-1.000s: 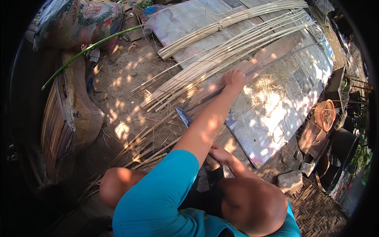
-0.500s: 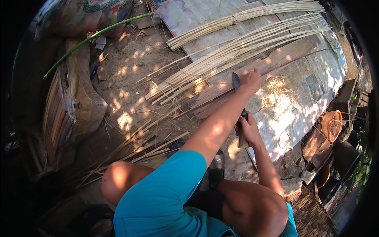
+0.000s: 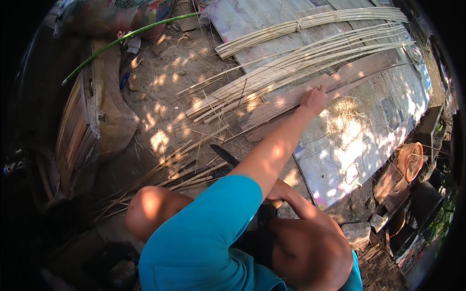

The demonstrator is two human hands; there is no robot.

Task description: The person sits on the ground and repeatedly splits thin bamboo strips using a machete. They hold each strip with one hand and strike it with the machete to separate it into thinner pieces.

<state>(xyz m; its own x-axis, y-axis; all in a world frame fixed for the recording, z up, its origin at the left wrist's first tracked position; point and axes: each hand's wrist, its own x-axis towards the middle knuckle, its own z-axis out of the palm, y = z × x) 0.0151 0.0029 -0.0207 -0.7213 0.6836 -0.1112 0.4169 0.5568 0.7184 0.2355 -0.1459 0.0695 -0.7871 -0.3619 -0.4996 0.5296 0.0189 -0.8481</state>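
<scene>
My left hand (image 3: 313, 101) reaches out over a long brown wooden plank (image 3: 279, 103), its fingers closed on a thin bamboo strip (image 3: 371, 74) that runs along the board. Beneath my left forearm, my right hand (image 3: 277, 190) is partly hidden and closed round a knife. The knife's dark blade (image 3: 224, 154) points away to the left, low over the ground; its handle is mostly covered by my arm. Beyond the plank lie loose pale bamboo strips (image 3: 272, 72).
A tied bundle of strips (image 3: 310, 23) lies on the far sheet (image 3: 315, 165), with shavings (image 3: 347, 116) nearer. A green stalk (image 3: 124, 40) and split wood (image 3: 70, 131) are at left. An orange basket (image 3: 410, 161) stands right; more strips (image 3: 179, 165) lie before my knees.
My right hand has drawn the knife back and left, from beside the plank to below my left forearm. My left hand stays over the plank, and the view has shifted slightly.
</scene>
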